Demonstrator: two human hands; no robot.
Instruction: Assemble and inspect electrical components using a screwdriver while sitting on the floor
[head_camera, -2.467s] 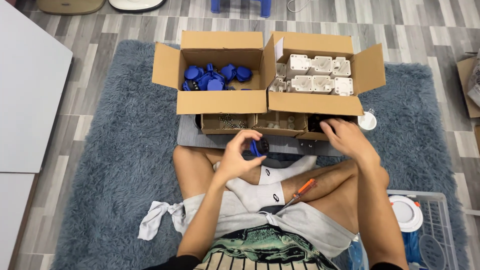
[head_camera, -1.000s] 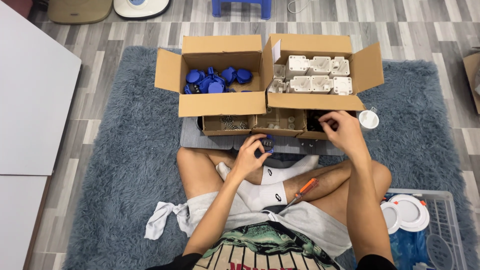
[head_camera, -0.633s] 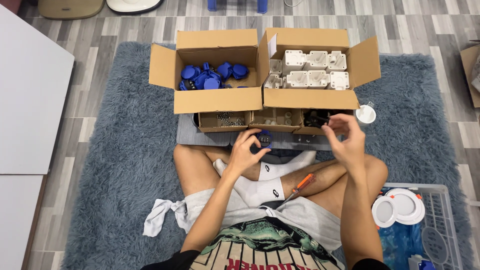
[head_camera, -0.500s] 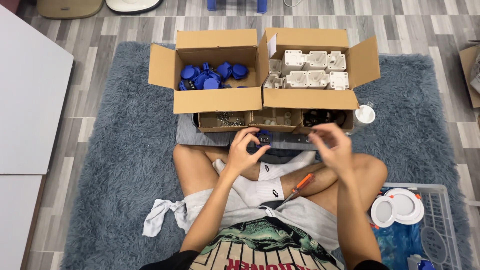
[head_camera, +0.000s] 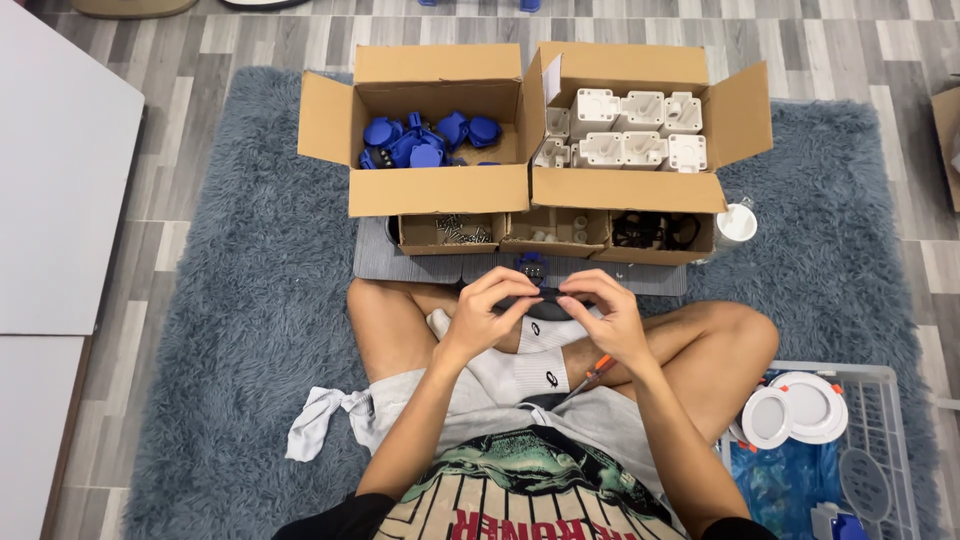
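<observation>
Fingers (head_camera: 520, 285) of both hands pinch a small blue part (head_camera: 531, 266) between them, held just above the crossed ankles. The left hand (head_camera: 487, 315) grips it from nine o'clock, the right hand (head_camera: 608, 312) from three o'clock, fingertips nearly touching. At twelve o'clock sit a cardboard box of blue parts (head_camera: 425, 190) and a box of white housings (head_camera: 630, 190). An orange-handled screwdriver (head_camera: 592, 374) lies on the lap at five o'clock.

Grey plank floor (head_camera: 200, 40), shaggy blue-grey rug (head_camera: 240, 330)
</observation>
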